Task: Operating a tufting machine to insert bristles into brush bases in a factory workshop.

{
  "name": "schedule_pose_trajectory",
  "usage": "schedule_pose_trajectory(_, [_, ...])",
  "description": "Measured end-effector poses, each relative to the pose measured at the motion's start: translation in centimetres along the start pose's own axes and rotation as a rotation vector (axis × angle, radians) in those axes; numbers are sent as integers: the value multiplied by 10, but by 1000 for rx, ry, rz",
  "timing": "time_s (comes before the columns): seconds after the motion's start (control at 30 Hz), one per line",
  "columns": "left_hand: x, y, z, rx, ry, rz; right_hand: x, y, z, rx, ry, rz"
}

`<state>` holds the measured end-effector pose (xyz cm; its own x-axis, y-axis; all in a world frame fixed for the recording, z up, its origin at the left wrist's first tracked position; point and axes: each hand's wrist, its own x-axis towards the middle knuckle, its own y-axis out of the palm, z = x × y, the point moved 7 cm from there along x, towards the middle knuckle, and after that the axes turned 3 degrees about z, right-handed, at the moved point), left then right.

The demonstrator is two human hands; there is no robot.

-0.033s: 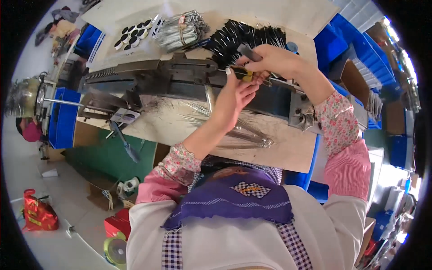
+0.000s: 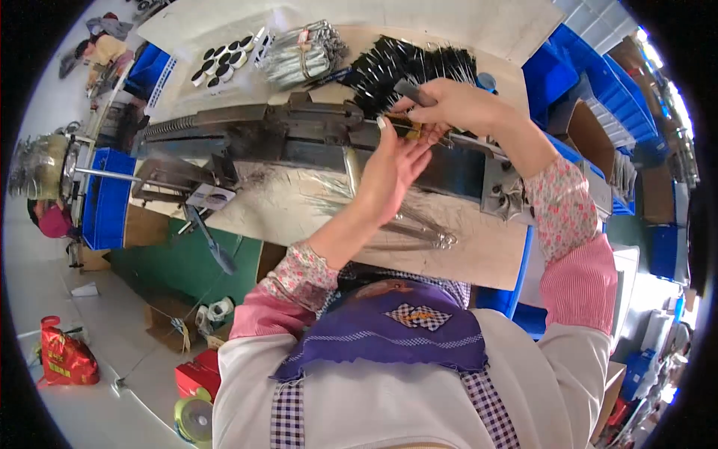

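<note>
My right hand [image 2: 465, 106] is closed, with a flat grey metal piece [image 2: 413, 93] sticking out to the left past its thumb. Close below it, my left hand [image 2: 389, 168] has its thumb raised apart from half-bent fingers; a white tip covers the thumb. A small yellow and dark thing [image 2: 407, 127] shows between the two hands, partly hidden by fingers. Both hands are over a long dark metal bench machine [image 2: 299, 123], near a thin rod running right. Behind the right hand lie black-bristled wire brushes [image 2: 381, 67].
A tied bundle of metal wires [image 2: 303, 56] and white spools with black tops [image 2: 222, 61] lie at the back. Loose wires [image 2: 411, 228] spread over the wooden table [image 2: 479, 258]. A metal fixture [image 2: 505, 187] stands right, blue bins [image 2: 550, 71] beyond. Other people are far left.
My left hand's fingers have straightened a little and its palm has turned more open. The yellow thing shows less. My right hand has shifted only slightly.
</note>
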<state>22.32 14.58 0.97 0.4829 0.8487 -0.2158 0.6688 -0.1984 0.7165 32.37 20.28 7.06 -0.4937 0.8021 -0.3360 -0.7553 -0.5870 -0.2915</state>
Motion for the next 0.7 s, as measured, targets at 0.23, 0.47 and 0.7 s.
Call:
schedule_pose_trajectory(0.23, [-8,8,-24,-523,-22,139,-49,-13,42,-1068,-394,-535])
schedule_pose_trajectory(0.47, [-17,0,-20,-520,12,55,-43,18,49,-739,-506,-612])
schedule_pose_trajectory(0.7, [-20,-5,-26,-392,115,31,-33,17,43,-734,-443,-522])
